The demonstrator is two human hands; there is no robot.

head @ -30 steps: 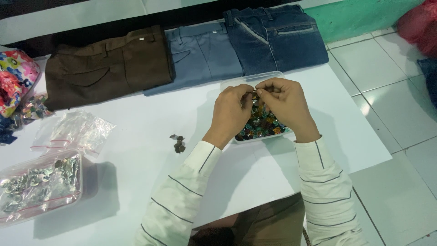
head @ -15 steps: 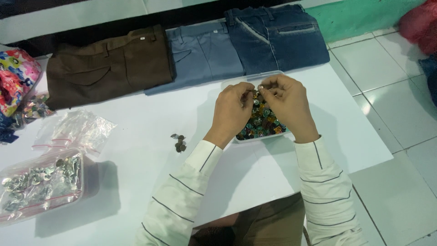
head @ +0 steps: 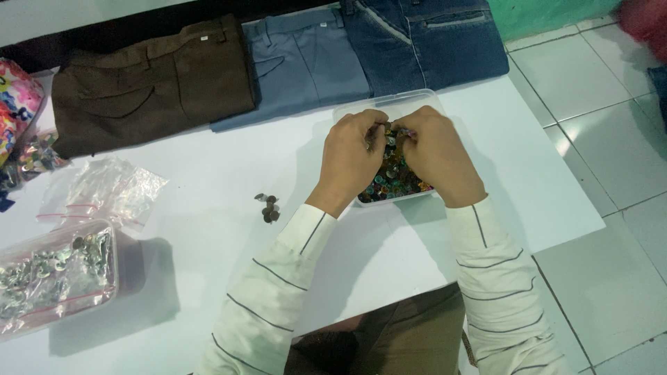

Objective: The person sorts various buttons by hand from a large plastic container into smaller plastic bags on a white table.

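Note:
My left hand (head: 354, 156) and my right hand (head: 434, 153) meet over a clear plastic box (head: 389, 103) filled with small coloured buttons (head: 392, 182). The fingertips of both hands pinch one small button (head: 390, 128) between them, just above the box. Both forearms wear white sleeves with thin dark stripes. A little heap of dark buttons (head: 267, 207) lies on the white table (head: 208, 173) to the left of my left wrist.
Three folded trousers lie along the far edge: brown (head: 149, 87), grey-blue (head: 306, 62) and dark blue denim (head: 424, 38). At the left are an empty clear bag (head: 104, 191), a box of silvery buttons (head: 52, 274) and colourful cloth (head: 14, 104). Tiled floor lies to the right.
My hands stay together over the button box; the fingers have shifted slightly around the small button. Nothing else on the table has moved.

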